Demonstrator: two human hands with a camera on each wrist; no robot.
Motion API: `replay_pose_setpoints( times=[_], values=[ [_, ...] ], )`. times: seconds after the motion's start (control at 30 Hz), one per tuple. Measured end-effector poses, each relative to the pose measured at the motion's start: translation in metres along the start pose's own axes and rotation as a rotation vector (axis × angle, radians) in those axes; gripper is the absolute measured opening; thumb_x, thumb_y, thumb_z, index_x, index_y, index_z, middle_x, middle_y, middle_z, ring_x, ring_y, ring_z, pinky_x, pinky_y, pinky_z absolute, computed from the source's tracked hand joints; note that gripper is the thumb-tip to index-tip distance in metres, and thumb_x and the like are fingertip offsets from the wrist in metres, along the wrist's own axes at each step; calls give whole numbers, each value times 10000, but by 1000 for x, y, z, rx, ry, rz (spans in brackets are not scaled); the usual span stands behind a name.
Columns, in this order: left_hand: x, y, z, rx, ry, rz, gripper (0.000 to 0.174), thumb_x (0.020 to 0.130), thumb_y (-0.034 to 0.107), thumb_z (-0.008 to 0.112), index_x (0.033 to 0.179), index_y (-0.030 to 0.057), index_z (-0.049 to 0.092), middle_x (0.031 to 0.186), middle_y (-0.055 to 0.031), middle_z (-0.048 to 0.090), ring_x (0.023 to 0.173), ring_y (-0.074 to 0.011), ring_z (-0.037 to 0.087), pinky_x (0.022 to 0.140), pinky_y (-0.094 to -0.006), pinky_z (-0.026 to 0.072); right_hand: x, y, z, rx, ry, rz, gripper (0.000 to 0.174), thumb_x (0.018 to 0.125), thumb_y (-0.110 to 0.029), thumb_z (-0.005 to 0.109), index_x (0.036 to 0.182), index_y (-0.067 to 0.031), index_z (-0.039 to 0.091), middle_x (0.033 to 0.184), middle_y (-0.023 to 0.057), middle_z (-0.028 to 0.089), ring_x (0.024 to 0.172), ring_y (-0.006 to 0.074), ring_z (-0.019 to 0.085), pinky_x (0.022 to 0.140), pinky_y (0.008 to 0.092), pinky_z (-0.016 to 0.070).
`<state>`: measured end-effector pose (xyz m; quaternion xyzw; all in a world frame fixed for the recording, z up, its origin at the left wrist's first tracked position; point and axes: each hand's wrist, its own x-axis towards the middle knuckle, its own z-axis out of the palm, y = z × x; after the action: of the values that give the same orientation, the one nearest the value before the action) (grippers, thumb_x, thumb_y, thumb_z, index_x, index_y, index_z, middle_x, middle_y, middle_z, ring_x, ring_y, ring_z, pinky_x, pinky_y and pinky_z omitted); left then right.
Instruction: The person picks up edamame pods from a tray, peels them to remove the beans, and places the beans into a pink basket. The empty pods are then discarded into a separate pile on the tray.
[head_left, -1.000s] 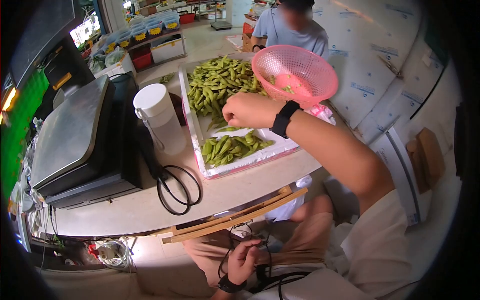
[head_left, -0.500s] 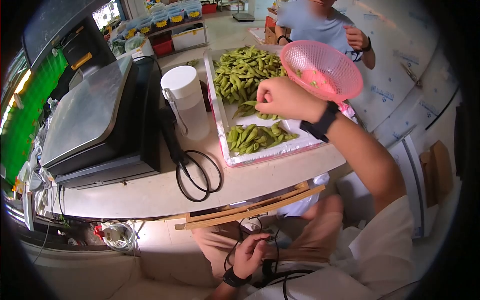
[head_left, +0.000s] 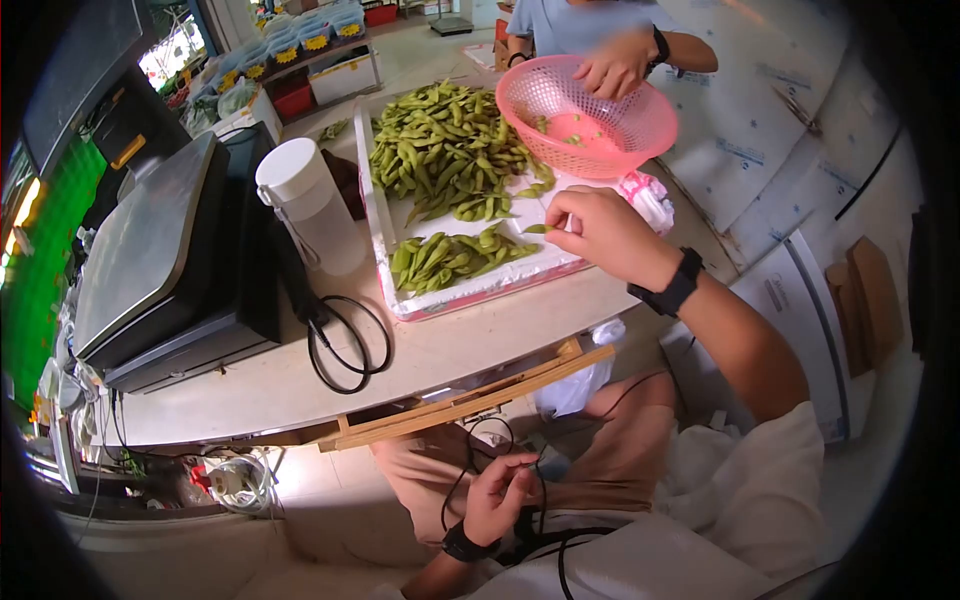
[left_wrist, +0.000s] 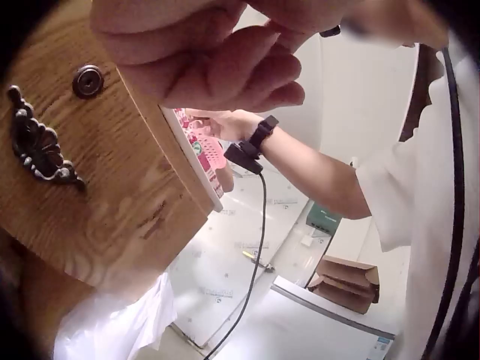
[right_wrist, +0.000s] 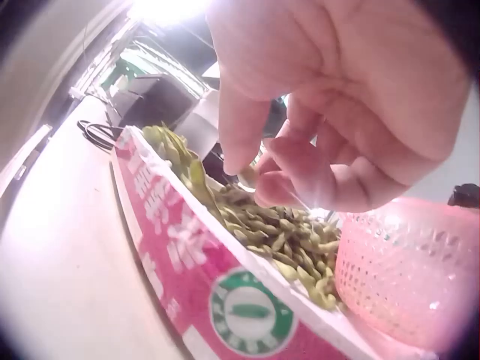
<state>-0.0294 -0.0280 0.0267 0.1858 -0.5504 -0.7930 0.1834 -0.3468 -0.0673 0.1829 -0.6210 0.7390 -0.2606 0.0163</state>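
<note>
My right hand (head_left: 610, 235) pinches a green soybean pod (head_left: 537, 229) between thumb and fingertips, above the near right part of a white foam tray (head_left: 490, 286). In the right wrist view most of that pod is hidden by the fingers. A large heap of pods (head_left: 440, 150) fills the tray's far left, and a smaller pile of pods (head_left: 450, 258) lies along its near side. The pink colander (head_left: 640, 130) at the tray's far right has a few green beans inside. Low over the lap, my left hand (head_left: 497, 500) hangs with loosely curled fingers, holding nothing visible.
Another person's hand (head_left: 612, 68) reaches over the colander's far rim. Left of the tray stand a white-lidded bottle (head_left: 310, 210) and a flat-topped scale (head_left: 150, 260), with a black cable (head_left: 350, 345) nearby. A wooden drawer (head_left: 470, 400) juts out below the table edge.
My right hand has moved from the pods rightward and nearer, a pod now showing at its fingertips. The other person's hand has come over the colander. My left hand stays over the lap.
</note>
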Motion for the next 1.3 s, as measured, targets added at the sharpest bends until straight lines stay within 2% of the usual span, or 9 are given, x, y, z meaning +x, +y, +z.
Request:
replay_pose_setpoints(
  times=[0.37, 0.43, 0.5, 0.57, 0.7, 0.77, 0.87, 0.97, 1.3],
  values=[
    [0, 0, -7, -50, 20, -20, 237, 949, 90, 481, 1159, -14, 516, 809, -34, 615, 742, -69, 560, 692, -212, 458, 31, 3, 21, 62, -152, -44, 147, 780, -111, 667, 815, 6, 585, 701, 122, 608, 645, 219, 612, 601, 322, 470],
    [-1, 1, -10, -74, 33, -10, 237, 948, 88, 482, 1159, -15, 515, 817, -30, 613, 747, -65, 557, 695, -209, 456, 43, 0, 14, 64, -157, 49, 172, 770, -163, 652, 827, -14, 588, 757, 130, 625, 703, 294, 605, 655, 373, 470],
    [-4, 1, -13, -94, 49, -2, 237, 948, 87, 482, 1160, -15, 515, 826, -26, 612, 753, -62, 553, 699, -206, 453, 54, 4, 17, 77, -146, 87, 148, 769, -122, 622, 863, -11, 592, 784, 138, 621, 751, 300, 603, 682, 379, 472],
    [-6, 1, -17, -87, 60, -22, 234, 945, 81, 486, 1156, -13, 523, 833, -14, 603, 752, -49, 536, 694, -194, 442, 64, 18, 29, -119, -58, -89, 136, 752, -68, 594, 877, -15, 597, 834, 138, 602, 801, 308, 592, 713, 391, 469],
    [-8, -2, -22, -55, 84, -3, 229, 941, 76, 492, 1148, -13, 532, 827, -4, 595, 743, -39, 521, 678, -182, 430, 75, 6, 40, -204, -201, -145, 159, 736, 0, 556, 881, -44, 606, 933, 126, 539, 855, 318, 578, 732, 414, 458],
    [-9, 0, -22, -56, 121, 27, 217, 930, 60, 481, 1119, -23, 550, 798, -2, 571, 682, -42, 522, 581, -178, 412, 79, 6, 47, -238, -221, -148, 160, 734, 10, 553, 875, -44, 608, 949, 132, 530, 878, 320, 577, 732, 425, 454],
    [-12, -3, -28, -69, 102, 12, 223, 935, 76, 501, 1137, -8, 547, 829, -2, 594, 726, -31, 514, 649, -176, 423, 82, 5, 52, -339, -233, -120, 138, 734, 8, 559, 853, -44, 606, 942, 136, 527, 885, 326, 576, 734, 431, 456],
    [-13, -1, -29, -65, 105, 12, 221, 933, 74, 501, 1133, -6, 551, 829, -2, 594, 722, -31, 513, 646, -176, 422, 83, 5, 52, -457, -201, -201, 115, 743, -3, 559, 844, -45, 595, 932, 146, 522, 879, 330, 576, 738, 435, 458],
    [-14, -2, -32, 55, 71, 14, 198, 938, 96, 506, 1092, -9, 576, 808, -7, 595, 670, -39, 523, 607, -181, 429, 74, 29, 41, -45, 110, -97, 98, 816, -69, 584, 865, 6, 544, 881, 129, 524, 797, 300, 560, 708, 379, 448]
  ],
)
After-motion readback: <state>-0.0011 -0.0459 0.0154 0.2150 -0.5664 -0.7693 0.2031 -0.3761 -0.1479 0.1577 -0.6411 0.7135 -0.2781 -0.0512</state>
